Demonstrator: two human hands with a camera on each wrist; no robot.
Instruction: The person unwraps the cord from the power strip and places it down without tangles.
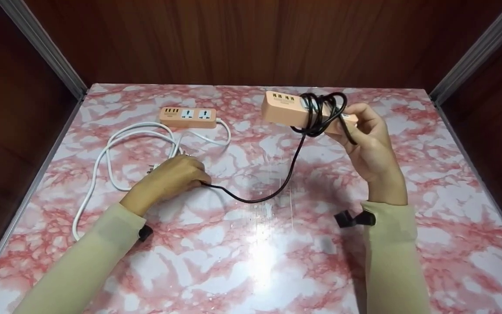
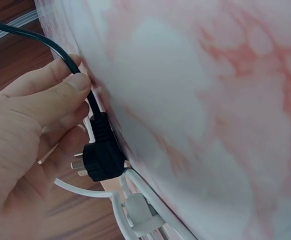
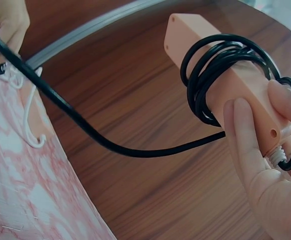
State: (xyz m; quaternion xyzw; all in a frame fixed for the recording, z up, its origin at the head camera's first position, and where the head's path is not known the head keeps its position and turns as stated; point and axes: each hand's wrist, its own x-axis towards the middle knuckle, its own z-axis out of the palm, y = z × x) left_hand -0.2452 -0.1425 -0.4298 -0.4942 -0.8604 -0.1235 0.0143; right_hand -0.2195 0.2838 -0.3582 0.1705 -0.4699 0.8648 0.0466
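Your right hand (image 1: 374, 144) grips the cord-wrapped power strip (image 1: 286, 111) at one o'clock; your left hand (image 1: 171, 175), at nine, pinches its black cord (image 1: 249, 201).

On the counter (image 1: 277, 261), at the left rear, lies one power strip (image 1: 188, 123); its cord (image 1: 96, 174) loops in front of it and out to its left. The left hand (image 1: 173, 175) is in front of this strip, over the loops. On the right, raised above the counter, a second power strip (image 1: 285, 114) sits in the right hand (image 1: 375, 141), wound about its middle by its own cable (image 1: 289, 174), which dips leftward across to the left hand.
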